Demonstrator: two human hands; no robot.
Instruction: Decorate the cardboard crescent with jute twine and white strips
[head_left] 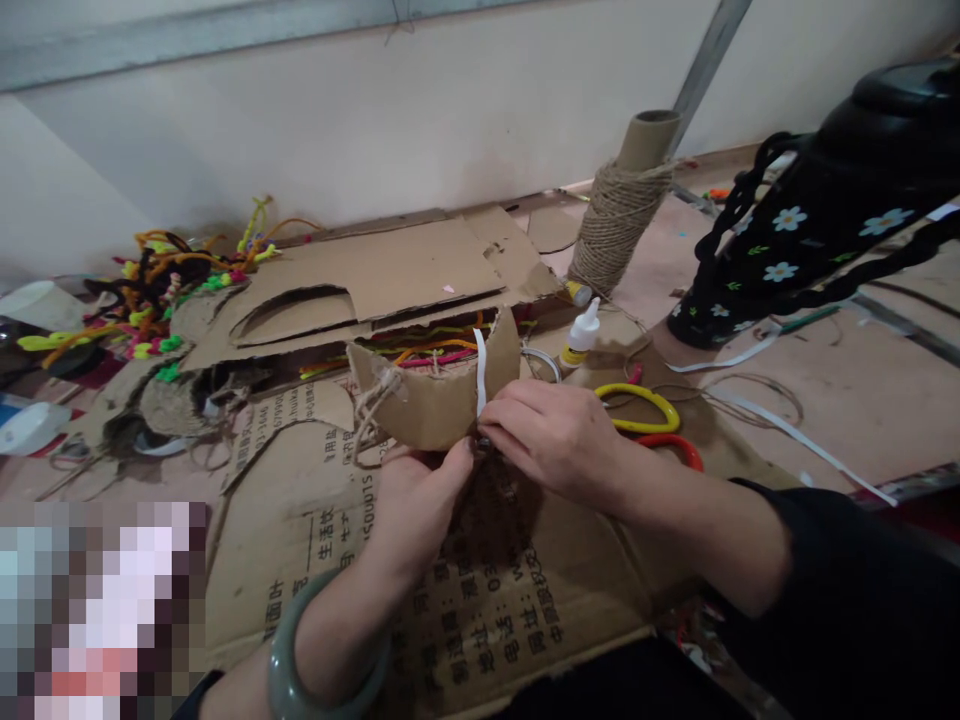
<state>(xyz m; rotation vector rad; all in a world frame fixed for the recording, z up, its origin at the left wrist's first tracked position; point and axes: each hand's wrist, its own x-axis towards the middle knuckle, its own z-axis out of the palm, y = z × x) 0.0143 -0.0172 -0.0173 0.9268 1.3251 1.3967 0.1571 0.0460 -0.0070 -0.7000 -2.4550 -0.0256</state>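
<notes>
A crescent-shaped cardboard piece (431,412) stands upright with its horns up, above a printed cardboard sheet (480,600). My left hand (416,500) grips its lower edge, thumb in front and the other fingers hidden behind. Twine (367,415) is fastened at the crescent's left horn. A thin white strip (481,370) runs up across the right part of the crescent. My right hand (551,435) pinches the strip's lower end near the bottom edge. Scissors with yellow and red handles (652,408) lie just right of my right hand, beside a small white-capped glue bottle (581,335).
A twine-wrapped cardboard tube (622,210) and a large black flowered bottle (810,220) stand at the back right. Colourful pipe cleaners (217,255) pile at the left behind a cut cardboard panel (420,265). Another white strip (817,445) lies on the right.
</notes>
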